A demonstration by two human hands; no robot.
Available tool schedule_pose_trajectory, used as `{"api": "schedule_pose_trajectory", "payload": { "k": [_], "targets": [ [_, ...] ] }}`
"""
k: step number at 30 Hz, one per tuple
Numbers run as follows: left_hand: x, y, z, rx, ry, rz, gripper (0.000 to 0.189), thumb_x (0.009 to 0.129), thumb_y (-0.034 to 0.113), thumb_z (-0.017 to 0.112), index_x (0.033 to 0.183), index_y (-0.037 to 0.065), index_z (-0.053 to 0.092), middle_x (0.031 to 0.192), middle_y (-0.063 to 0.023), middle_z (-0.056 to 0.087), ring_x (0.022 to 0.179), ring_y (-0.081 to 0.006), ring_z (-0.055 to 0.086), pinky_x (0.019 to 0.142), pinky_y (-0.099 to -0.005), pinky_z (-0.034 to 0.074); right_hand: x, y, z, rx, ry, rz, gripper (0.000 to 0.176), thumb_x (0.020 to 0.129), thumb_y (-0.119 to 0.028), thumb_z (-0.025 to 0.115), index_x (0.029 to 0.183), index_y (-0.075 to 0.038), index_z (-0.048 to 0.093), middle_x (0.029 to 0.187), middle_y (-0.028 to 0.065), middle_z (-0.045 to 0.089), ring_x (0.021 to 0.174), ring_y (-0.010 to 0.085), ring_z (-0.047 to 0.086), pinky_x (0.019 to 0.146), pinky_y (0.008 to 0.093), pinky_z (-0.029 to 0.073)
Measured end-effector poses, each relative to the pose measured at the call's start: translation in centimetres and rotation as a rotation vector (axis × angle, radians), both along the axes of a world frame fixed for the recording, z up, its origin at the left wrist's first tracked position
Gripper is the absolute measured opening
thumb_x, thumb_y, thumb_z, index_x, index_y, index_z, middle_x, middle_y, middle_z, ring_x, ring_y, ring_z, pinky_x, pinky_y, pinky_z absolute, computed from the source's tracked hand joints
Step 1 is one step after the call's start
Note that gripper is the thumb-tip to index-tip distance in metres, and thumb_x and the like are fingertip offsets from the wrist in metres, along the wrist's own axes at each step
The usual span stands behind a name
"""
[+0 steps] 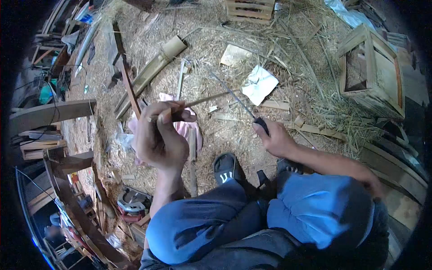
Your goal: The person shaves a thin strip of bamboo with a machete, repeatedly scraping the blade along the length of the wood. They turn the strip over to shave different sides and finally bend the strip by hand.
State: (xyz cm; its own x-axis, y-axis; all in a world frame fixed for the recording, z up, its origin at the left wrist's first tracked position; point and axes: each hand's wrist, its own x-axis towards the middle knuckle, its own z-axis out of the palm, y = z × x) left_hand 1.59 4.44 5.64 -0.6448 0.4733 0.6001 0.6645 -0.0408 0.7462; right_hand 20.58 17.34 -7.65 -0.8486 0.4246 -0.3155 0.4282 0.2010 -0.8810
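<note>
My left hand is raised at left of centre, its thumb and fingers closed on a thin wooden stick. The stick points right, and its far end overlaps the shaft of the tool in this view. In my right hand is a long, thin metal tool with a black handle. Its slim shaft slants up and to the left, over the littered floor. Beyond the tool lies a creased white sheet with dark marks. Pink cloth lies on the floor behind my left hand.
Shavings and straw cover the floor. A split bamboo length lies at upper left, a wooden frame box at right. Curved timbers and a red-and-grey tool are at left. My sandalled foot is below.
</note>
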Motion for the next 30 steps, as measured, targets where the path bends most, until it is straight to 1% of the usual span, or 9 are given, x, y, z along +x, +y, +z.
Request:
{"api": "schedule_pose_trajectory", "payload": {
  "k": [6,10,12,13,17,24,26,28,30],
  "targets": [
    [0.0,0.1,0.2,-0.066,0.055,0.001,0.03,0.097,0.017,0.051,0.089,-0.011,0.056,0.078,-0.023,0.063,0.054,-0.0245,0.063,0.049,-0.033,0.055,-0.5,-0.1,1.6,-0.033,0.204,0.081,0.034,0.095,-0.033,0.052,0.096,0.001,0.057,0.074,0.0184,0.061,0.069,0.0335,0.062,0.063,0.042,0.046],
    [0.0,0.1,-0.1,-0.023,0.054,0.005,0.027,0.097,0.013,0.051,0.088,-0.012,0.057,0.077,-0.0224,0.064,0.053,-0.0237,0.063,0.047,-0.032,0.054,-1.0,0.6,1.1,0.022,0.0,-0.011,0.034,0.096,-0.033,0.05,0.093,0.0,0.059,0.066,0.0162,0.058,0.062,0.0312,0.059,0.061,0.0425,0.045],
    [0.0,0.2,0.0,-0.029,0.073,-0.009,0.028,0.097,0.013,0.051,0.086,-0.013,0.058,0.078,-0.022,0.065,0.053,-0.0232,0.063,0.046,-0.0314,0.054,-0.8,0.3,1.6,0.008,0.198,0.026,0.035,0.097,-0.034,0.049,0.092,0.0,0.058,0.065,0.0161,0.057,0.06,0.0311,0.059,0.059,0.042,0.045],
    [0.0,0.3,0.0,-0.032,0.066,0.001,0.029,0.096,0.013,0.052,0.085,-0.013,0.059,0.078,-0.0217,0.065,0.053,-0.0231,0.063,0.046,-0.0312,0.054,-1.5,0.4,3.5,-0.077,0.227,0.066,0.033,0.097,-0.03,0.047,0.09,0.001,0.054,0.059,0.0079,0.049,0.054,0.0191,0.049,0.054,0.0366,0.04],
    [0.4,0.8,0.2,-0.026,0.082,0.017,0.029,0.095,0.012,0.053,0.084,-0.013,0.061,0.077,-0.0209,0.065,0.052,-0.0232,0.063,0.045,-0.0305,0.053,-2.9,-0.1,6.9,-0.043,0.506,0.174,0.03,0.096,-0.027,0.048,0.093,0.003,0.053,0.06,0.0069,0.05,0.055,0.0163,0.05,0.052,0.0359,0.041],
    [0.3,0.4,-0.3,0.063,-0.011,0.084,0.022,0.095,0.007,0.054,0.084,-0.011,0.061,0.074,-0.0176,0.065,0.052,-0.0192,0.064,0.048,-0.0268,0.052,-2.0,0.2,2.8,-0.038,0.209,0.102,0.026,0.095,-0.024,0.05,0.093,0.001,0.058,0.062,0.0086,0.053,0.052,0.0185,0.052,0.052,0.0375,0.042],
    [0.3,0.5,-0.6,0.052,0.002,0.117,0.024,0.095,0.008,0.054,0.085,-0.012,0.061,0.073,-0.0184,0.065,0.051,-0.0199,0.064,0.048,-0.0271,0.052,-2.3,0.0,4.5,-0.057,0.211,0.102,0.028,0.095,-0.025,0.051,0.095,0.002,0.057,0.059,0.0097,0.053,0.052,0.0189,0.053,0.05,0.0371,0.041],
    [0.6,0.7,-0.8,0.023,0.098,0.107,0.034,0.097,0.021,0.053,0.086,-0.01,0.059,0.071,-0.0184,0.064,0.048,-0.0215,0.061,0.041,-0.0286,0.05,-2.3,-0.1,6.6,-0.108,0.412,0.166,0.035,0.094,-0.032,0.054,0.091,0.003,0.055,0.065,0.019,0.059,0.057,0.032,0.061,0.056,0.0414,0.046],
    [1.0,1.1,-0.8,0.033,0.093,0.103,0.034,0.097,0.021,0.053,0.086,-0.011,0.059,0.071,-0.0187,0.064,0.047,-0.0213,0.06,0.04,-0.0288,0.05,-2.0,-0.4,5.2,-0.074,0.439,0.173,0.036,0.094,-0.034,0.054,0.094,0.003,0.055,0.065,0.0186,0.059,0.056,0.0307,0.06,0.056,0.0417,0.046]
  ]
}}
